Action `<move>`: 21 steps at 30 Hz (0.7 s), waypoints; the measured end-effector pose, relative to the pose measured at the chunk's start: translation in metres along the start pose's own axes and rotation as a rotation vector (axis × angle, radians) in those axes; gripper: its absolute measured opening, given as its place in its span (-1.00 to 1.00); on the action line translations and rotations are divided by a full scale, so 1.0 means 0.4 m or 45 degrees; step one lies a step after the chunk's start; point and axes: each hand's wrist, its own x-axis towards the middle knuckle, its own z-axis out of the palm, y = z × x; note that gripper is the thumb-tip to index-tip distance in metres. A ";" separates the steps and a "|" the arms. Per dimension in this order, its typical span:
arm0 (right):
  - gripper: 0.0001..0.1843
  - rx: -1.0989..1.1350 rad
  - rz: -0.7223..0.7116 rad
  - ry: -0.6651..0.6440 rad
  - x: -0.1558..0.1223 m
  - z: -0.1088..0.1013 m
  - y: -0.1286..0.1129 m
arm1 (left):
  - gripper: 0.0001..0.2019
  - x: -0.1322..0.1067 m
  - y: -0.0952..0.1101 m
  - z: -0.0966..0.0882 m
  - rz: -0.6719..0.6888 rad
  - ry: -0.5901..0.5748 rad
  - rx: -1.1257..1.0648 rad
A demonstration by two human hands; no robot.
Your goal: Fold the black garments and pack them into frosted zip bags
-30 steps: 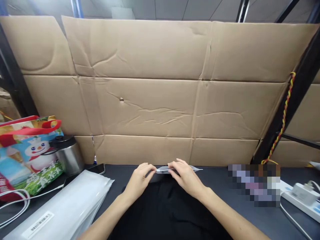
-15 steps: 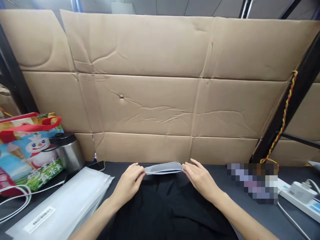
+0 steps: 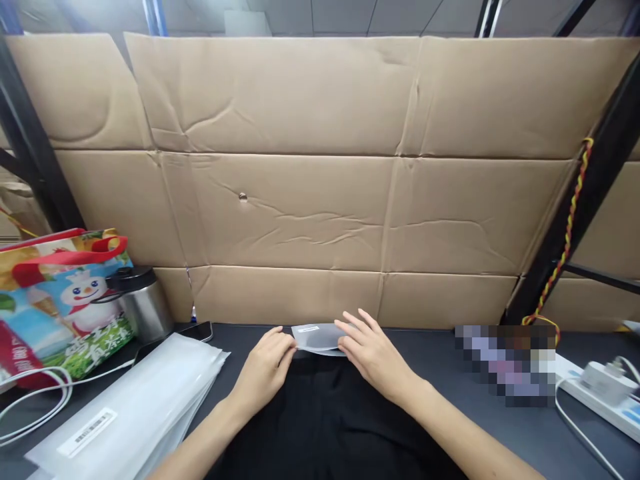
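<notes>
A small frosted plastic bag (image 3: 316, 339) with a white label lies folded at the far edge of a black garment (image 3: 325, 420). My left hand (image 3: 265, 365) pinches the bag's left end. My right hand (image 3: 373, 355) has its fingers spread and grips the bag's right part, hiding that end. The black cloth lies on the dark table (image 3: 415, 427) directly beneath both hands.
A stack of frosted plastic bags (image 3: 135, 407) with a barcode label lies to the left. Beyond it are a phone (image 3: 197, 331), a steel flask (image 3: 143, 303), a colourful printed bag (image 3: 60, 307) and white cables (image 3: 35, 400). A power strip (image 3: 600, 393) sits right. Cardboard (image 3: 320, 213) walls the table's back.
My hands have moved closer together. The bag, a long flat strip earlier, now looks shorter and taller, with its white label showing.
</notes>
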 end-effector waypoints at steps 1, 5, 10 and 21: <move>-0.79 -0.003 -0.008 0.013 0.007 0.004 -0.008 | -0.82 0.001 0.004 0.001 0.006 -0.005 -0.002; -0.81 0.026 -0.051 0.078 0.005 0.014 -0.028 | -0.81 0.001 0.008 0.002 -0.001 0.002 -0.009; -0.77 -0.016 0.006 0.088 -0.017 0.028 -0.034 | -0.80 0.002 0.006 -0.001 0.013 0.009 -0.023; -0.84 -0.166 0.138 -0.161 0.017 0.101 -0.014 | -0.76 0.017 0.049 -0.016 0.064 -0.204 -0.162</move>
